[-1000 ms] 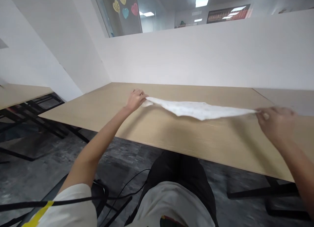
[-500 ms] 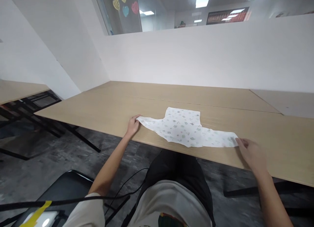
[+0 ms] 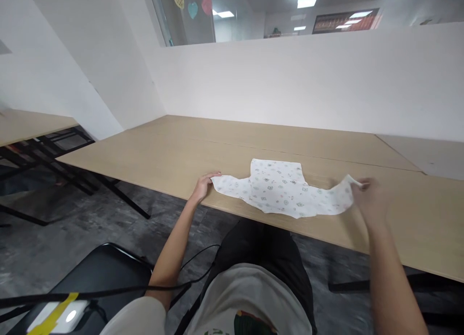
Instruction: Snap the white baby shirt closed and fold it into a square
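A small white baby shirt (image 3: 279, 187) with a scattered grey-green print lies spread near the table's front edge, its body pointing away from me and its sleeves out to both sides. At the tip of the left sleeve, my left hand (image 3: 203, 186) is closed on the cloth, fingers pinched low by the tabletop. My right hand (image 3: 370, 199), smeared by motion, grips the end of the right sleeve (image 3: 342, 197) and holds it raised off the wood. The fingertips of the right hand are partly hidden.
The wooden table (image 3: 174, 153) runs back to a white wall (image 3: 275, 83) with a window above. A black chair (image 3: 105, 267) stands at lower left, carrying a white device (image 3: 68, 315) with yellow tape. A black cable (image 3: 119, 291) crosses in front of my left arm.
My right hand has lifted the right sleeve's end, which now curls upward off the table. My left hand stays at the left sleeve. The view has shifted slightly.
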Tool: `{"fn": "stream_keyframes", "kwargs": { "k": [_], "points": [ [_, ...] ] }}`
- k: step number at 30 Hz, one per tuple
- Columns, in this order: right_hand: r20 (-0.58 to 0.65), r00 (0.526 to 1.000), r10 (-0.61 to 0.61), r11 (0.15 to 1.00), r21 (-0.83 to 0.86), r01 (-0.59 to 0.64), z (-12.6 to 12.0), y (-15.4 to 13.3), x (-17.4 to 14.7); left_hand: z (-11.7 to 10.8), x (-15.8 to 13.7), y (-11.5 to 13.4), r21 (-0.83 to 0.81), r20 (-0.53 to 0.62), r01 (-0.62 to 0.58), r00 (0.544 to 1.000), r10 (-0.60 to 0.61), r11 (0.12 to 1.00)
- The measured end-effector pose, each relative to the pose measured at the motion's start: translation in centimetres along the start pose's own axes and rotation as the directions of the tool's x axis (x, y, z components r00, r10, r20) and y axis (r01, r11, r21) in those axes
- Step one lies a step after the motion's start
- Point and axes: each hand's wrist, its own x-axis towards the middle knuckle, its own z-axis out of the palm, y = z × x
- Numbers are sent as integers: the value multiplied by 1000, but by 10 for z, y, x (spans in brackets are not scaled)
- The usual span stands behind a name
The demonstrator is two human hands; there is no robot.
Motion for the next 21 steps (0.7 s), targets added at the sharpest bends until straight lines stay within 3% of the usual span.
{"fn": "stream_keyframes", "kwargs": {
  "k": [2,5,9,13,16,18,21],
  "points": [
    [71,995,-66,991,122,57,-4,-57,-20,-1,-2,2,-31,-23,13,1000,-13,999],
    [196,959,-203,974,137,178,2,-136,-61,-1,-5,7,-3,-116,50,992,-50,999],
    [374,867,-329,939,33,342,26,-197,-102,0,-10,11,192,-84,20,996,-4,981],
    [498,800,-335,921,-7,390,41,-213,-122,0,-12,9,333,0,-102,994,108,937],
    [474,773,-421,894,75,442,35,-209,-146,1,-8,8,299,-66,-126,986,152,946],
    [342,748,-568,823,241,515,24,-201,-177,8,-2,14,240,-200,-96,969,146,966],
    [31,692,-721,598,532,600,3,-188,-238,35,8,41,162,-357,-76,925,130,984]
  ]
}}
